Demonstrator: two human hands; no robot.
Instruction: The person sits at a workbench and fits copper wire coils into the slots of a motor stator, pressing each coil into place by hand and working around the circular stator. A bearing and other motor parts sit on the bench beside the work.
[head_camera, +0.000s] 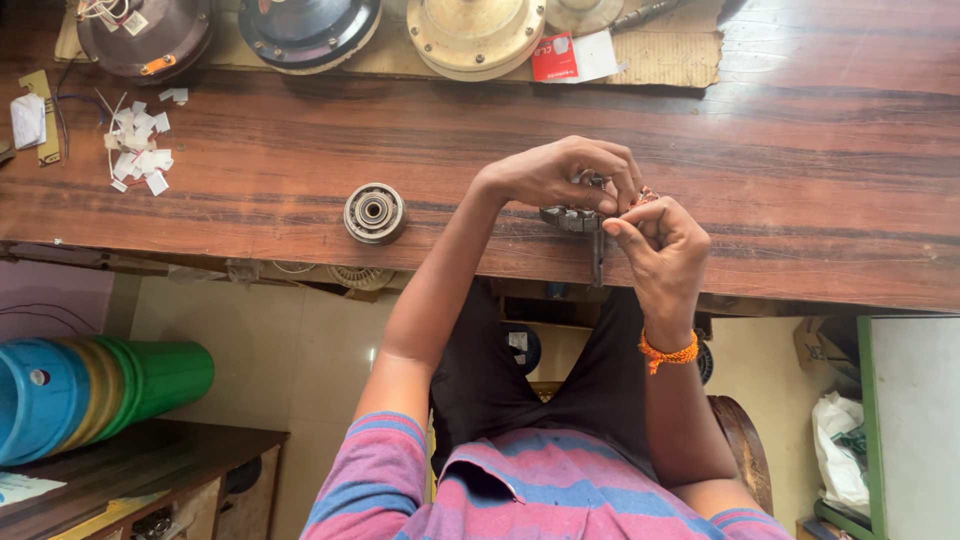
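Fingers (610, 190) of the left hand (560, 175) are curling closed over a small wound metal core (570, 218) at the bench (800, 150) edge, centre frame; the right hand (660, 245) is pinching at its side, best kept steady. A bearing (374, 213) is lying left.
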